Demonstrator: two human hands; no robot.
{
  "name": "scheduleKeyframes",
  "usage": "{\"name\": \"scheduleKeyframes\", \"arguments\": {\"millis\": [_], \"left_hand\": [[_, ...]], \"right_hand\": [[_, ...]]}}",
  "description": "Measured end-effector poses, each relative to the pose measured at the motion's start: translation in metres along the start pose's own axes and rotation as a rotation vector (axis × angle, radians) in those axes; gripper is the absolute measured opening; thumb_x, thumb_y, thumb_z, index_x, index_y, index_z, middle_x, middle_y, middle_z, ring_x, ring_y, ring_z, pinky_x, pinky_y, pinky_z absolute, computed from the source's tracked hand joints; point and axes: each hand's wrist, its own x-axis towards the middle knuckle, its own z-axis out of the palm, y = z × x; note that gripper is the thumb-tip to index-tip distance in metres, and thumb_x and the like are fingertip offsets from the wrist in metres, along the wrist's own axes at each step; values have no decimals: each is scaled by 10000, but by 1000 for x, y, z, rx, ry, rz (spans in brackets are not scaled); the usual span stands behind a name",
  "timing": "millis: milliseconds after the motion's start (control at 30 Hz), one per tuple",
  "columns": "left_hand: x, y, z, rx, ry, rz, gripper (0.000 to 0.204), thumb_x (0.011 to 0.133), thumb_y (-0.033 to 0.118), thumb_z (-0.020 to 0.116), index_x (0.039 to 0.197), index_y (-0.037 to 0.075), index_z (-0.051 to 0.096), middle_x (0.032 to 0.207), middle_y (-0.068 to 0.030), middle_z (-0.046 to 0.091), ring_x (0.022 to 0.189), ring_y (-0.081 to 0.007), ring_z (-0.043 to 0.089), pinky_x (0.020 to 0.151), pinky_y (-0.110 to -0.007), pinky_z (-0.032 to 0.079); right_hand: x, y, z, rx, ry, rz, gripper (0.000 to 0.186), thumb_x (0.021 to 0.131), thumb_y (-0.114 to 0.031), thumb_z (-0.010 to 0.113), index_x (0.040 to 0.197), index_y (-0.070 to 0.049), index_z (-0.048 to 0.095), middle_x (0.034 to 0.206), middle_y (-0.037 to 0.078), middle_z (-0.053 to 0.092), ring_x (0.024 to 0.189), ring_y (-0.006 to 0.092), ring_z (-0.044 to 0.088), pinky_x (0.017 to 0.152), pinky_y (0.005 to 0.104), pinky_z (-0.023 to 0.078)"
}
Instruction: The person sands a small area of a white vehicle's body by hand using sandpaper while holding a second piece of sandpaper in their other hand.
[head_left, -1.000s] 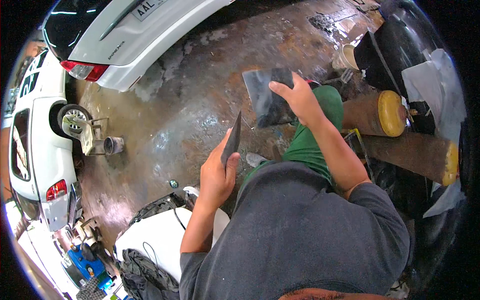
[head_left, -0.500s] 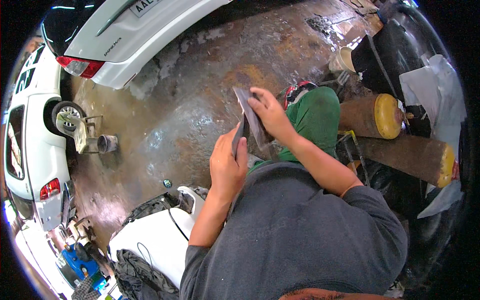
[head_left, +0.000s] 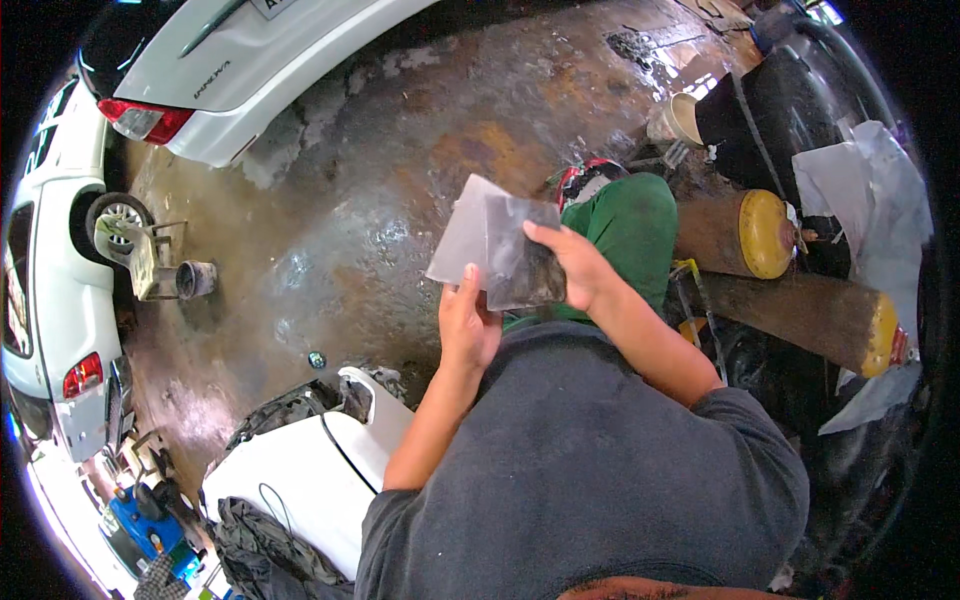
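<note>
In front of my body, my left hand (head_left: 470, 325) pinches the lower edge of a light grey sheet (head_left: 460, 230), thumb on top; it looks like sandpaper. A darker grey sheet (head_left: 515, 265) with a smudged, blackened lower right part is gripped by my right hand (head_left: 580, 265), thumb on its face. The two pieces meet along a slanted edge near the middle, the darker one overlapping the lighter. Both faces are turned up toward me. My fingers beneath the sheets are hidden.
A white car (head_left: 230, 100) stands at the far left, another white vehicle (head_left: 60, 270) at left. A small chair (head_left: 145, 255) and bucket (head_left: 197, 280) sit on the wet floor. At right lie rusty, yellow-ended cylinders (head_left: 765, 235). A white panel (head_left: 300, 460) is beside my left arm.
Both sheets have turned from nearly edge-on to face up and now overlap. My right hand has come down and slightly right; my left hand has shifted a little right.
</note>
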Motion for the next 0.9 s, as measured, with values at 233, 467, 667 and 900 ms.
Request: {"name": "scheduleKeyframes", "arguments": {"millis": [233,467,667,900], "left_hand": [[24,-6,-57,439,122,-96,277,1025,256,552,1166,31,631,1254,-113,619,1108,-176,611,962,-379,516],[55,28,-30,517,-36,125,260,966,194,648,1120,-15,668,1426,-129,510,1253,-187,508,1049,-323,406],[61,39,-27,653,-211,1,214,959,201,663,953,-6,719,1328,-107,587,1169,-164,554,1041,-311,395],[60,40,-31,722,-281,-27,216,951,192,668,908,-15,711,1274,-78,606,1069,-137,561,936,-298,422]], "right_hand": [[-24,-56,4,-596,5,-112,300,925,-207,689,1143,-5,650,1029,67,711,898,168,684,819,329,545],[-26,-51,-9,-843,-107,-78,291,925,-217,693,1123,-4,680,997,40,712,886,134,651,814,307,504],[-24,-48,-10,-817,-159,-102,277,933,-217,687,1109,-3,685,1007,32,706,904,125,642,836,299,498],[-27,-53,-9,-759,-130,-136,280,933,-197,681,1137,-6,673,1026,30,702,907,123,640,838,299,495]]}}
